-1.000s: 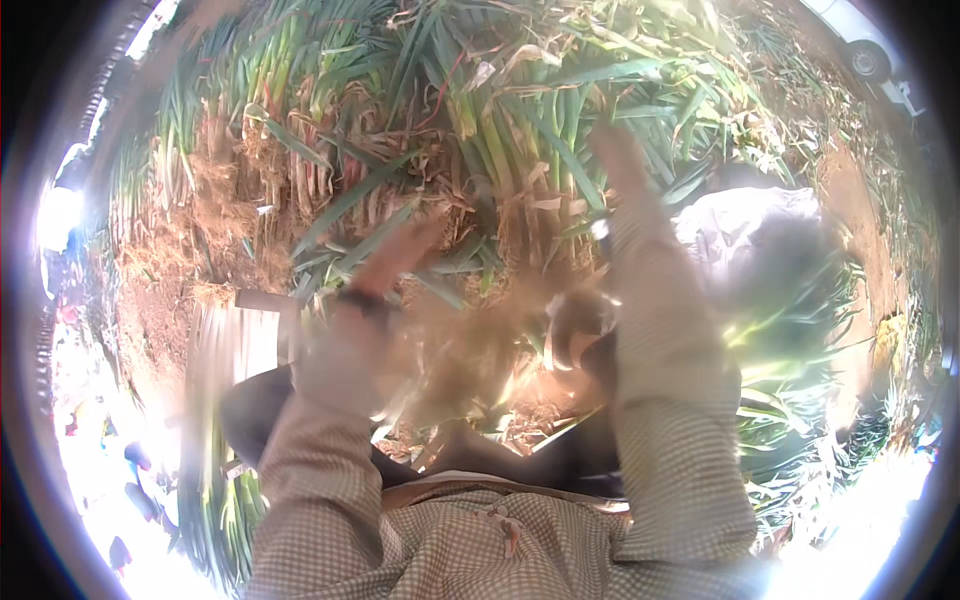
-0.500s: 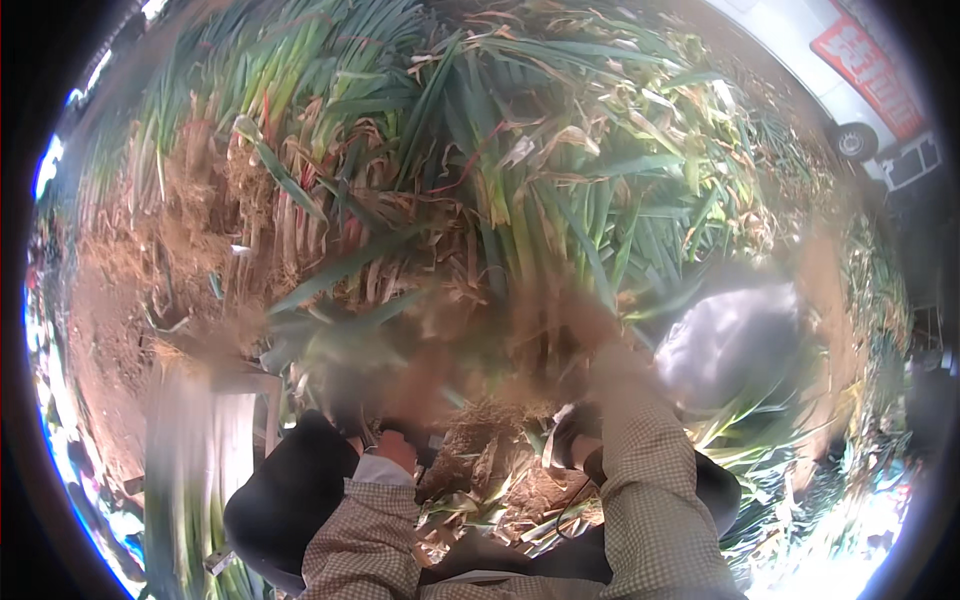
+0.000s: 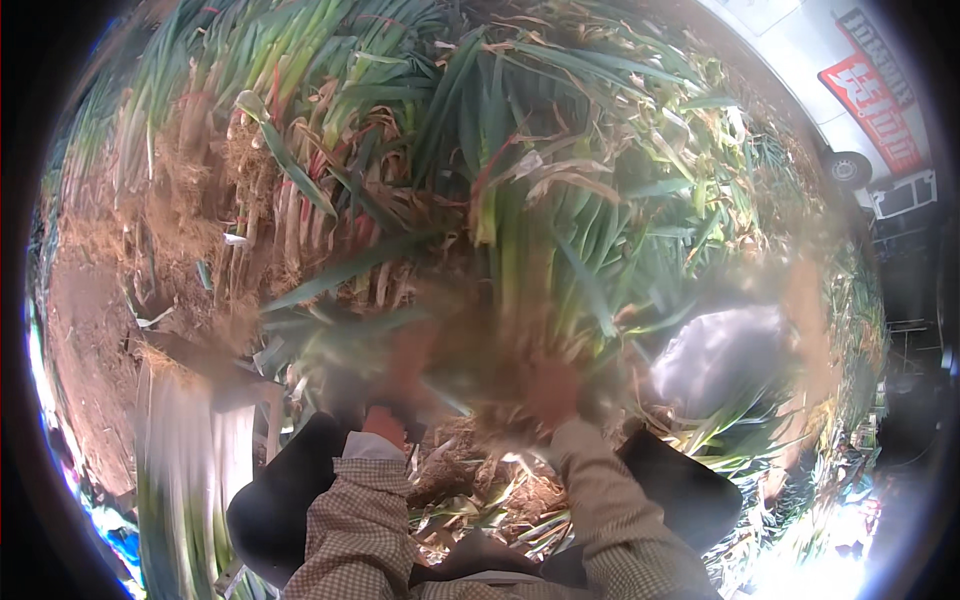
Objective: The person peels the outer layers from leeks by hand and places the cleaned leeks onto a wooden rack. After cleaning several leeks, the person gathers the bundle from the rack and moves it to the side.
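In front of me my right hand [image 3: 551, 388] is at the lower ends of a bunch of long green onions [image 3: 515, 265], whose leaves point away from me. A blur covers its fingers, so whether it grips the stalks is unclear. To its left, my left hand [image 3: 405, 362] is low among loose green leaves, its fingers also smeared. A dark band or strap shows by the left wrist. Both forearms wear checked sleeves. Beneath the hands, dry leaf scraps and roots [image 3: 500, 480] litter the soil between my knees.
Bundles of green onions with roots and red ties [image 3: 290, 215] spread across the far left. A stack of white-stalked onions [image 3: 195, 450] lies at the near left. A shiny pale bag [image 3: 722, 355] sits right of my hands. At the far right stands a white vehicle [image 3: 790, 60].
My right hand has drawn back toward me and slightly left, from farther up among the stalks. The left hand stays in nearly the same place. The view has shifted a little.
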A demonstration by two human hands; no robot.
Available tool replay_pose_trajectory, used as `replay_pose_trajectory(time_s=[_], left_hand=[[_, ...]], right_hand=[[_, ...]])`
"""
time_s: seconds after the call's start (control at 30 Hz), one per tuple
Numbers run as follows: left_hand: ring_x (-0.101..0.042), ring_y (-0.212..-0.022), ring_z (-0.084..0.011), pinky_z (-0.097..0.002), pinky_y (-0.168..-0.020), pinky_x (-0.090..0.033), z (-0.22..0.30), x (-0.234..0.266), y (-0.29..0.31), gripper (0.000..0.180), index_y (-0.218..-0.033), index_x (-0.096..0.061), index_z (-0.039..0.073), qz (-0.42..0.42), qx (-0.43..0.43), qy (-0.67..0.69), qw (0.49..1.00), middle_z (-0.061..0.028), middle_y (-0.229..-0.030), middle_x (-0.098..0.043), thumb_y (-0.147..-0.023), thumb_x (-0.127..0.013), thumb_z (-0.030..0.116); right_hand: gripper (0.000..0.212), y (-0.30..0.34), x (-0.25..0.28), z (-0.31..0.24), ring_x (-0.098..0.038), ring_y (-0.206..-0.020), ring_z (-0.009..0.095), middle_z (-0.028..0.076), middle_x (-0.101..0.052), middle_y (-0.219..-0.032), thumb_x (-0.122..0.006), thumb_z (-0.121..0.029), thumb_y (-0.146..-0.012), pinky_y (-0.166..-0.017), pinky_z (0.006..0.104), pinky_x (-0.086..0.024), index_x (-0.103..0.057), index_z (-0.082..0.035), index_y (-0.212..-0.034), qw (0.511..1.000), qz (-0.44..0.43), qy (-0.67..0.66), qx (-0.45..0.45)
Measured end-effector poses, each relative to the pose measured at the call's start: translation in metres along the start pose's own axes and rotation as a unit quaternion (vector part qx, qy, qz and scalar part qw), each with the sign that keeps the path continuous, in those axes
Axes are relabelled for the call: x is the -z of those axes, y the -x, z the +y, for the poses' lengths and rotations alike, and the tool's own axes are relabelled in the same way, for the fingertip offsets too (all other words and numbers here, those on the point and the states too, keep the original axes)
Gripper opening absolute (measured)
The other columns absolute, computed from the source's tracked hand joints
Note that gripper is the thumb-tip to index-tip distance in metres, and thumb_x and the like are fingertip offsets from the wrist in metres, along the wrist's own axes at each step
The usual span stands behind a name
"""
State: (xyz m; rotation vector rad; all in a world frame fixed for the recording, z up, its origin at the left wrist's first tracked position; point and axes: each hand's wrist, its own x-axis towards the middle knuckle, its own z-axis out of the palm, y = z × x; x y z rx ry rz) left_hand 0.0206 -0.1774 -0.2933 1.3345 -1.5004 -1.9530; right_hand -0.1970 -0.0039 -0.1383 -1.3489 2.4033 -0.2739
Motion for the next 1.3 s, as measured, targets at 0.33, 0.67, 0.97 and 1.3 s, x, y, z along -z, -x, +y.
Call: replay_pose_trajectory(time_s=[0.33, 0.67, 0.97, 1.3], left_hand=[[-0.052, -0.123, -0.0206, -0.0336, -0.104, -0.04, 0.081, -0.041, 0.065, 0.064, -0.146, -0.042, 0.005, -0.07, 0.259, 0.15, 0.952, -0.0103, -0.14, -0.052, -0.103, -0.035, 0.053], [-0.051, -0.127, -0.0316, -0.0397, -0.104, -0.038, -0.133, -0.011, 0.034, 0.068, -0.146, -0.038, 0.003, -0.068, 0.046, -0.18, 0.98, -0.0247, -0.136, -0.052, -0.1, -0.036, 0.053], [-0.053, -0.124, -0.0367, -0.0416, -0.104, -0.039, -0.073, -0.053, 0.024, 0.065, -0.143, -0.044, 0.003, -0.137, 0.065, -0.224, 0.963, -0.0234, -0.13, -0.059, -0.097, -0.045, 0.05], [-0.049, -0.126, -0.0404, -0.052, -0.109, -0.037, 0.053, 0.027, 0.012, 0.046, -0.134, -0.055, 0.01, 0.077, -0.188, -0.635, 0.745, -0.0202, -0.128, -0.06, -0.092, -0.054, 0.027]], right_hand=[[0.023, 0.093, 0.026, -0.033, -0.069, -0.092, 0.026, 0.004, -0.067, -0.101, -0.063, -0.025, -0.085, -0.072, 0.0403, -0.056, -0.07, -0.02, -0.106, 0.939, -0.312, -0.031, 0.144], [0.041, -0.201, 0.083, -0.119, -0.067, -0.091, 0.037, 0.02, -0.067, -0.099, -0.062, -0.03, -0.092, -0.078, 0.0444, -0.053, -0.055, -0.002, -0.122, 0.988, 0.099, -0.066, 0.099], [0.054, -0.231, 0.03, -0.074, -0.07, -0.091, 0.033, 0.022, -0.068, -0.098, -0.056, -0.018, -0.079, -0.071, 0.0435, -0.056, -0.047, 0.002, -0.129, 0.988, 0.116, -0.003, -0.106], [0.026, -0.033, 0.06, -0.076, -0.049, -0.064, 0.011, -0.001, -0.047, -0.075, -0.054, -0.024, -0.099, -0.055, 0.0248, -0.041, -0.051, -0.015, -0.123, 0.24, -0.198, -0.949, -0.053]])
